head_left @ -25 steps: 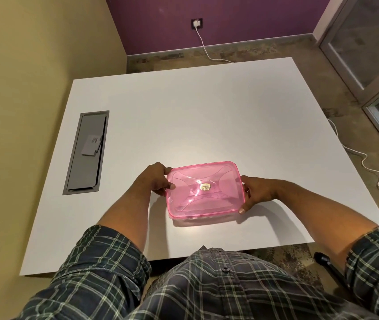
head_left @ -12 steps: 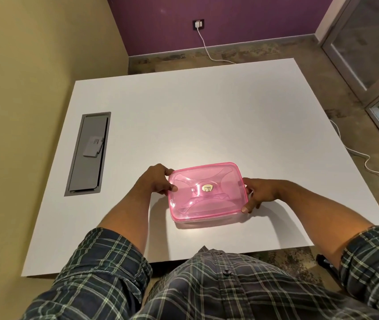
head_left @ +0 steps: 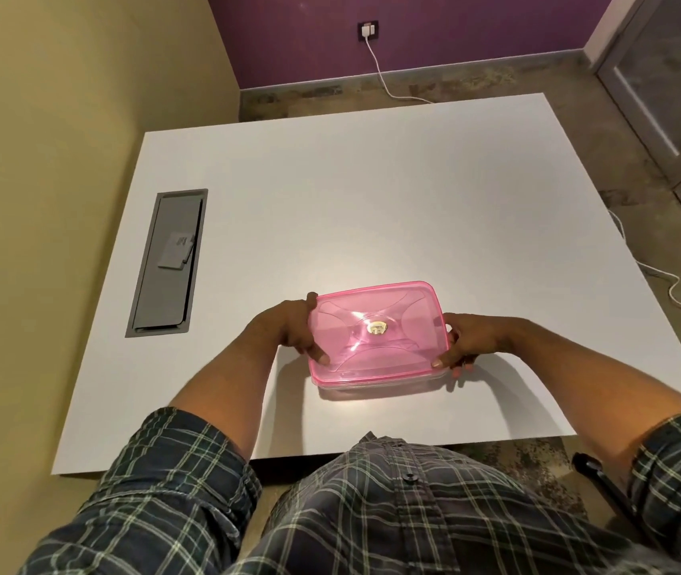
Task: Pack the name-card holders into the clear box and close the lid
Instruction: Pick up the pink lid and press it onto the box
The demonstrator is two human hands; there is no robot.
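— What had changed since a moment earlier?
— Both thumbs had slid toward the near corners of the pink lid, which stayed on the clear box, resting on the white tabletop near its front edge.
— And the hands?
— Left hand gripped the left end, right hand the right end, fingers curled round the rim.
— How far along?
— Lid on; no holders lay outside, contents unclear. Probably only pressing the lid shut remained.

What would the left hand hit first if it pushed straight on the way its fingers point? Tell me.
The left hand points rightward and already grips the pink lid, so it would meet the box at once. Beyond that sits the right hand. Depth is unclear.
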